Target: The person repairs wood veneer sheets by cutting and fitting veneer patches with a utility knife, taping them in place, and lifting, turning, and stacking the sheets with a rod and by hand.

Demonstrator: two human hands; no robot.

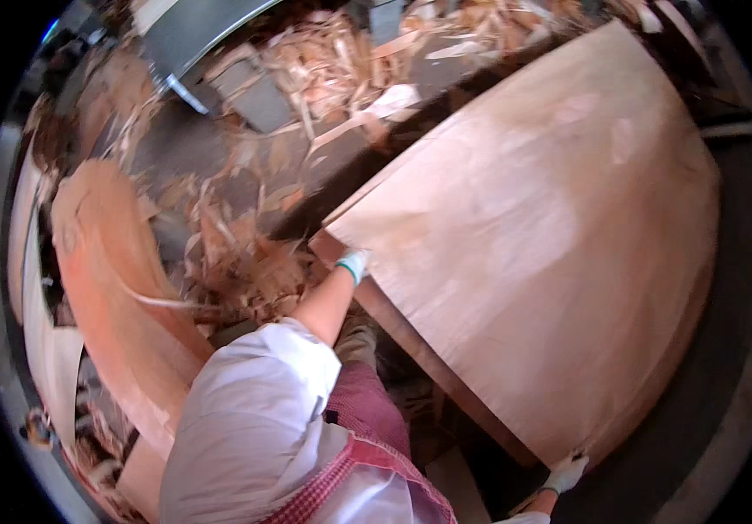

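Note:
A large, pale sheet of wood veneer (516, 236) lies over a stack whose brownish edge (446, 367) shows along the near side. At the sheet's near left corner, my left hand (356, 264), in a white glove with a green cuff, grips the edge; its fingers are partly hidden. My right hand (566, 472), also in a white glove, is closed on the sheet's near right corner, at the lower edge of the picture. Both arms are spread wide, and the sheet stretches between and beyond my hands.
Torn veneer strips (332, 74) and scraps cover the ground at the far left. A curved orange-brown veneer piece (123, 279) lies on my left. A grey metal panel (197, 35) juts in at the top. Dark floor (699, 410) runs along the right of the stack.

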